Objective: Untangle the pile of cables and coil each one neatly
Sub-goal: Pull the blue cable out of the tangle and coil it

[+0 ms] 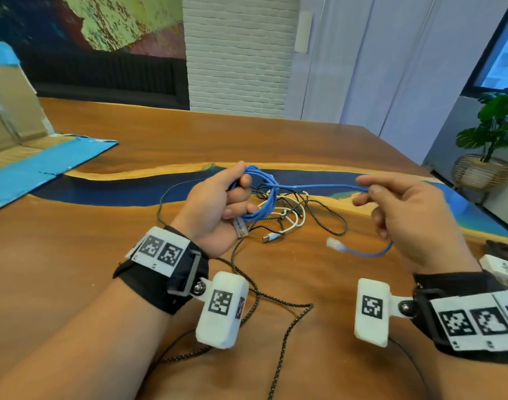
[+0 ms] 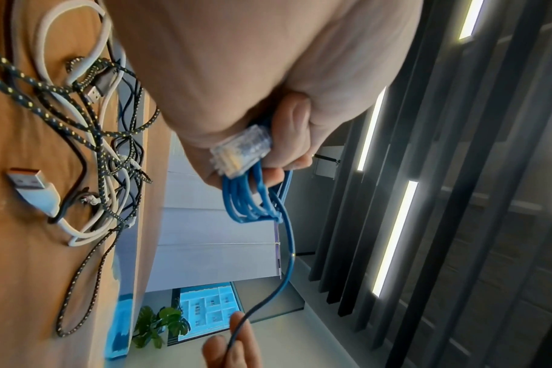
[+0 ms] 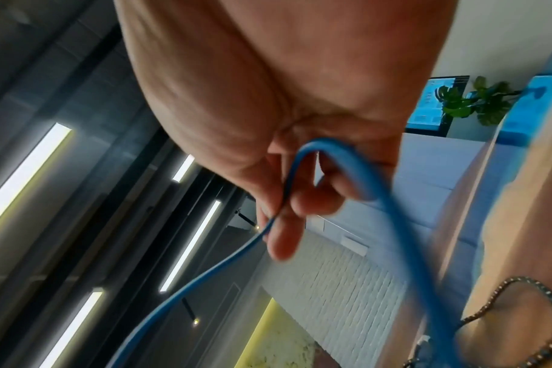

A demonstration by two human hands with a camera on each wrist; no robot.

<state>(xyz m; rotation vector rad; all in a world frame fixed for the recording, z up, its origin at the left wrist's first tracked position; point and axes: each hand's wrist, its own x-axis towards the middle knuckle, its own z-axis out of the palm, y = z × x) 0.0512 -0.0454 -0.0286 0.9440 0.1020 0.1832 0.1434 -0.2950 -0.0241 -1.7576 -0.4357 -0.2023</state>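
- Above the wooden table with its dark blue resin strip (image 1: 276, 134), item one: one thin blue network cable (image 1: 313, 186), being wound into a coil of several loops.
- Left hand (image 1: 215, 209) is curling its fingers round that coil, holding it clear of the table, probably so the finished loops are not slipping open. One clear plastic plug (image 1: 240, 226) is sticking out below this hand.
- Right hand (image 1: 403, 215) is pinching the straight run of the same cable between thumb and fingertip, keeping it stretched away from the coil; judged, this is feeding the next loop.
- A second clear plug (image 1: 333, 243) is lying on the table, just below the stretched run, at the free tail.
- Directly beneath the coil, on the table: a pile of tangled cables (image 1: 287, 209), not yet sorted.
- Count in that pile: one white cable with an orange-tipped flat plug (image 1: 271, 237); one black-and-yellow braided cable (image 1: 287, 327) trailing toward the person; at least one thin plain black cable. An exact total cannot be told.
- At the table's far left edge: one flattened cardboard box with blue tape (image 1: 45, 160).
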